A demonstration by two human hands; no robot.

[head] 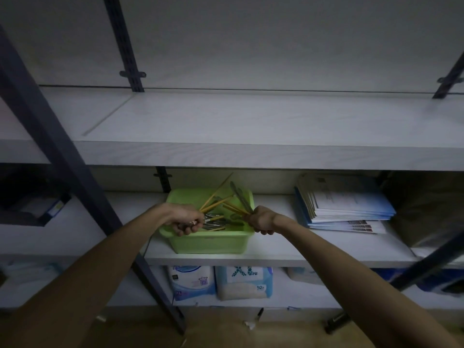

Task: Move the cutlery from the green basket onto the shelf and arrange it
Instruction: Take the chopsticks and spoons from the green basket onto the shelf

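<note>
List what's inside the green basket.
Basket holds wooden chopsticks and metal cutlery. Left hand and right hand each grip some; the bottom is hidden.

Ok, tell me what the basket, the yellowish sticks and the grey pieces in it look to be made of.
Green basket: plastic by the look, slightly translucent with moulded, rounded walls.
Yellowish sticks: thin, straight and matt, probably bamboo or wooden chopsticks; the dim light leaves it open.
Grey pieces: likely metal cutlery, going by the dull silvery sheen, though they are blurred.
</note>
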